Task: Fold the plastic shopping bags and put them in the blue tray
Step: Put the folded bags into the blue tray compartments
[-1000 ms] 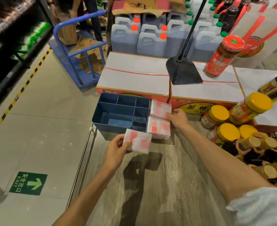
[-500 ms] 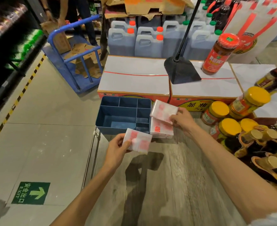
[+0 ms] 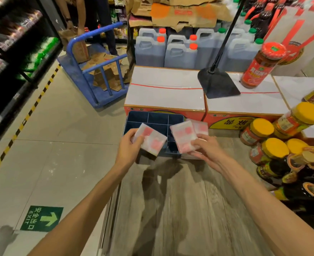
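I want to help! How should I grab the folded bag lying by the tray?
Probably pinch the folded bag at its right edge, coming from the right. It lies flat beside the tray, and the right hand with its own bag covers its near and left sides.

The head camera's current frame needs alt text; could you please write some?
Both hands hold folded plastic shopping bags over a blue tray: the left hand grips one bag, the right hand another. The tray sits on a wooden table beside yellow-lidded jars.
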